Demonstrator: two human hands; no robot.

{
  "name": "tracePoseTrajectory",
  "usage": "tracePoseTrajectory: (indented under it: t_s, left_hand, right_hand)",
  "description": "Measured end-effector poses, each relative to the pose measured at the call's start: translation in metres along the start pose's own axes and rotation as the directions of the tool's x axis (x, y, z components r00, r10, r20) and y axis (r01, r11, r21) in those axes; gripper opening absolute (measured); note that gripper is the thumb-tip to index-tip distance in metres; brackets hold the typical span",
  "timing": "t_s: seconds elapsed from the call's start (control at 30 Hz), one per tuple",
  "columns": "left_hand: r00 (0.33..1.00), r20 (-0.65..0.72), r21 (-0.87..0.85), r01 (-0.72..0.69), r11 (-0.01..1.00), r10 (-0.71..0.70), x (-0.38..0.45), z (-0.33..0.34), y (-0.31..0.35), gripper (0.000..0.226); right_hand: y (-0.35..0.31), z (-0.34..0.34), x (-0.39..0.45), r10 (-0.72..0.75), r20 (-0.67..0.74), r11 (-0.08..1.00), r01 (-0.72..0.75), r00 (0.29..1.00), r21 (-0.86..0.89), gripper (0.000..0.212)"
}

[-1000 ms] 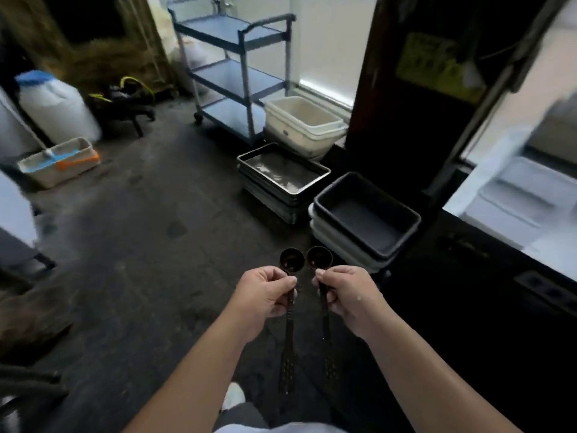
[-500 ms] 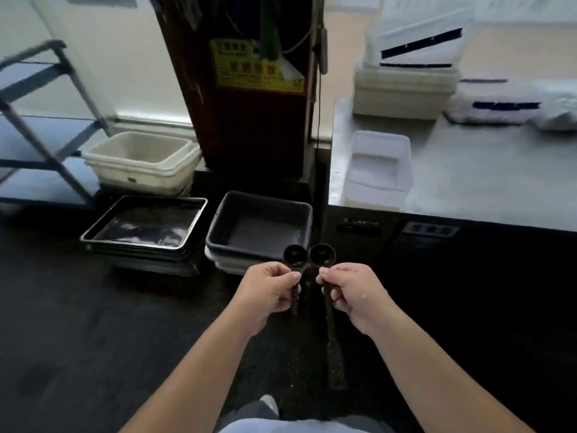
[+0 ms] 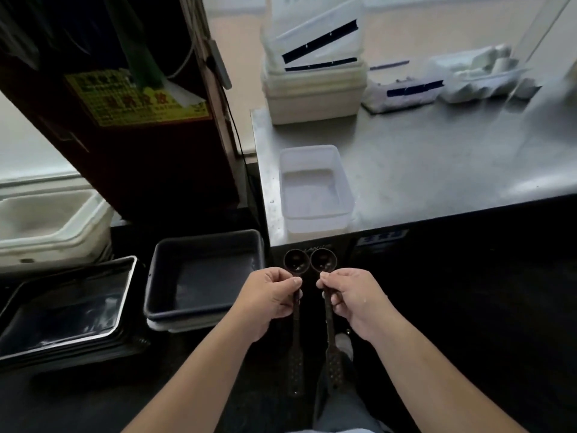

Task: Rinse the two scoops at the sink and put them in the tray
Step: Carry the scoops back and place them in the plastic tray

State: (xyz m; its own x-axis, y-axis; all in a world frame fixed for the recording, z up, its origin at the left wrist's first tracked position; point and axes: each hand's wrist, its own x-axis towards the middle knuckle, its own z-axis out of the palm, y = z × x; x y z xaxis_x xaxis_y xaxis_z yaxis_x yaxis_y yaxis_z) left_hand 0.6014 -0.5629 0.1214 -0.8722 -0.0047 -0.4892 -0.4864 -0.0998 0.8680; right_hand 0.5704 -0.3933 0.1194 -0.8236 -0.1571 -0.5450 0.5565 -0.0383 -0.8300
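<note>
Two dark long-handled scoops stand side by side with their round bowls up and their handles hanging down. My left hand (image 3: 269, 296) grips the left scoop (image 3: 296, 260) just below its bowl. My right hand (image 3: 351, 300) grips the right scoop (image 3: 323, 260) the same way. Both scoops hover in front of a steel counter's dark front panel. A clear plastic tray (image 3: 313, 190) sits on the counter's near left corner, just above the scoops. No sink is in view.
The steel counter (image 3: 437, 164) carries stacked white bins (image 3: 313, 95) and white bundles at the back. On the floor to the left sit a dark grey tub (image 3: 203, 273), a metal tray stack (image 3: 62, 307) and white bins (image 3: 46, 226). A dark cabinet (image 3: 125, 104) stands behind them.
The view has swung right from the floor and cart toward the steel counter and come closer to it. Both hands keep the same grip on the scoops.
</note>
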Motion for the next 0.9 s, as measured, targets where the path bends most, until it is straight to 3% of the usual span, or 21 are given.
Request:
tracePoseTrajectory:
  t_s: [0.23, 0.5, 0.73, 0.9]
  left_hand:
    - [0.998, -0.056, -0.028, 0.005, 1.0, -0.007, 0.13, 0.032, 0.062, 0.026]
    - [0.974, -0.227, 0.0, 0.013, 1.0, -0.012, 0.242, 0.047, 0.127, 0.013]
    - [0.958, -0.284, -0.011, 0.037, 0.999, -0.039, 0.328, 0.027, 0.139, 0.008]
    - [0.94, -0.309, 0.04, 0.167, 0.985, -0.147, 0.372, 0.016, 0.114, 0.01]
  right_hand:
    - [-0.082, -0.038, 0.13, 0.006, 0.002, 1.0, -0.006, 1.0, 0.003, 0.022]
    - [-0.168, -0.06, 0.248, 0.0, 0.006, 0.992, 0.001, 1.0, -0.129, 0.021]
    - [-0.18, -0.037, 0.333, 0.057, -0.028, 0.959, -0.063, 0.998, -0.278, 0.018]
    - [-0.161, -0.017, 0.364, 0.095, -0.088, 0.902, -0.123, 0.992, -0.413, 0.017]
